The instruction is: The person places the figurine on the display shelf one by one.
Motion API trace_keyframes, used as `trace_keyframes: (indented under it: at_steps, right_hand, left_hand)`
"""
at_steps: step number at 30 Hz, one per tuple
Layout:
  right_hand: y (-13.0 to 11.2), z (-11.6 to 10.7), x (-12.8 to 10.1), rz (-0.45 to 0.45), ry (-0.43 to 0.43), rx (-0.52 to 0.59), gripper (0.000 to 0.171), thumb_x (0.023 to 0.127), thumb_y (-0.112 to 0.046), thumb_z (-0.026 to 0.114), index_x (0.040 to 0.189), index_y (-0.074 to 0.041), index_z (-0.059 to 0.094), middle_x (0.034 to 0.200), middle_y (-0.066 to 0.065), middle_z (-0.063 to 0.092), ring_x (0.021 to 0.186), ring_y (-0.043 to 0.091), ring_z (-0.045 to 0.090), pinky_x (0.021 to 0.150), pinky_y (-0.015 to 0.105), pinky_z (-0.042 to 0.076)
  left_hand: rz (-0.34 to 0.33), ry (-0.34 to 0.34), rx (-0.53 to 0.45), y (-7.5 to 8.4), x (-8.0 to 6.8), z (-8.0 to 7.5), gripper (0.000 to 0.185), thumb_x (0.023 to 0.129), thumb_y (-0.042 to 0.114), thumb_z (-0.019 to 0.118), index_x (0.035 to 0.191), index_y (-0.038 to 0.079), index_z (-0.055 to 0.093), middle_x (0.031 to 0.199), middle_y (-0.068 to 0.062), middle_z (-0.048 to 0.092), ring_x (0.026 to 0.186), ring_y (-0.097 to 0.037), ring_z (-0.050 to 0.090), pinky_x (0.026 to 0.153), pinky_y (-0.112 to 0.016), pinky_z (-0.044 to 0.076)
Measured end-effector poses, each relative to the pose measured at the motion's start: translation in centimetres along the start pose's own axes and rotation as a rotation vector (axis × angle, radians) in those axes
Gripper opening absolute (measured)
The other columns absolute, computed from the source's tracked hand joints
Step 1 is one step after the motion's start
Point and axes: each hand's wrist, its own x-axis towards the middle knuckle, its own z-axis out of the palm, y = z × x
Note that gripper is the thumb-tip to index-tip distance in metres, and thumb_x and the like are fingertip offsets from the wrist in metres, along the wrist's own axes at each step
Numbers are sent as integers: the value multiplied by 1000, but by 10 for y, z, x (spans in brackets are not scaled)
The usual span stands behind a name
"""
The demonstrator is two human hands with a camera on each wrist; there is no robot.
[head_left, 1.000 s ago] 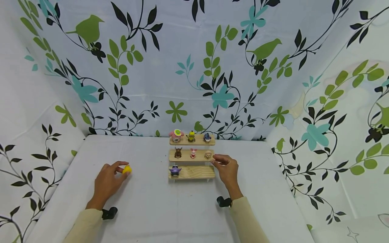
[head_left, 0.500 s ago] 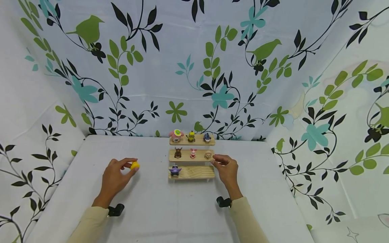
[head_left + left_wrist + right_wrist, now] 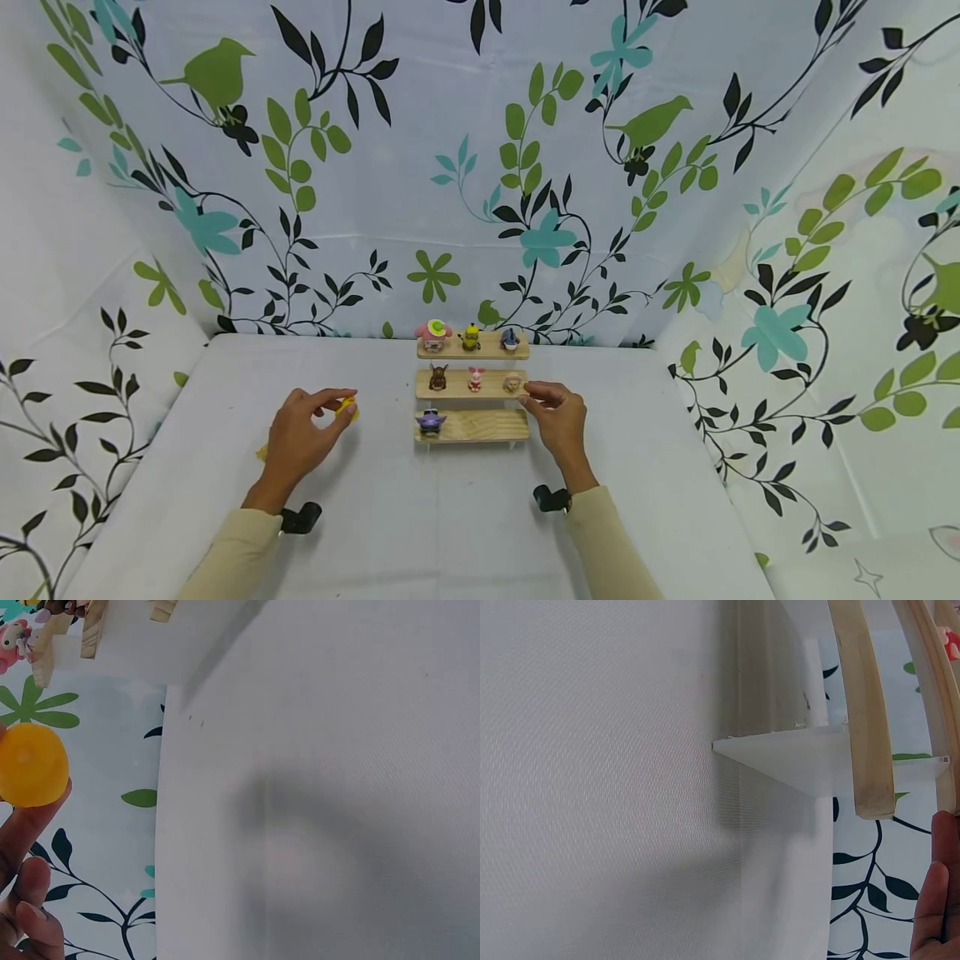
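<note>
My left hand (image 3: 300, 433) holds a small yellow object (image 3: 31, 765) between thumb and index finger, above the cloth left of the shelf; its rounded, smooth side faces the left wrist camera. My right hand (image 3: 557, 421) pinches the right end of the middle plank of a three-tier wooden display shelf (image 3: 483, 427), thumb below and index finger at the edge. Small figurines stand on the tiers: a pink one (image 3: 434, 336), a yellow-green one (image 3: 470, 337) and a blue one (image 3: 510, 339) on top; a brown (image 3: 437, 377), a pink-and-red (image 3: 476, 380) and a beige one (image 3: 512, 382) in the middle; a purple one (image 3: 431, 422) at the lowest tier's left end.
A white cloth (image 3: 420, 533) covers the table, with leaf-patterned hangings (image 3: 360, 208) behind and at the sides. Another bit of yellow (image 3: 262, 452) shows beside the left wrist. Clear side supports (image 3: 795, 757) hold up the planks.
My left hand has moved right toward the shelf with the yellow object, uncovering the other bit of yellow behind it. The right hand has stayed at the shelf's edge.
</note>
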Motion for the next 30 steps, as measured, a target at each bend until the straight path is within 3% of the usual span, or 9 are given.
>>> trace_keyframes:
  at_steps: [9, 21, 30]
  right_hand:
    - [-2, 0, 0, -2, 2, -13, 18, 86, -14, 90, 104, -17, 86, 108, 1, 81, 101, 19, 75, 80, 17, 54]
    - [-2, 1, 0, -3, 5, -22, 19, 86, -12, 90, 104, -15, 86, 107, 2, 81, 99, 19, 76, 79, 17, 55]
    - [0, -1, 0, 0, -20, 7, 19, 85, -16, 90, 103, -17, 86, 109, 0, 80, 100, 17, 74, 80, 20, 58]
  left_hand:
    - [20, -34, 1, 15, 3, 5, 29, 95, 30, 81, 122, 19, 80, 99, -5, 79, 89, -25, 56, 73, -35, 41]
    - [36, -105, -60, 51, 8, 14, 34, 90, 34, 87, 122, 23, 80, 104, -1, 79, 96, -25, 56, 80, -39, 44]
    - [111, -127, -137, 75, 9, 25, 36, 85, 28, 92, 119, 23, 81, 103, -2, 76, 95, -22, 57, 80, -38, 46]
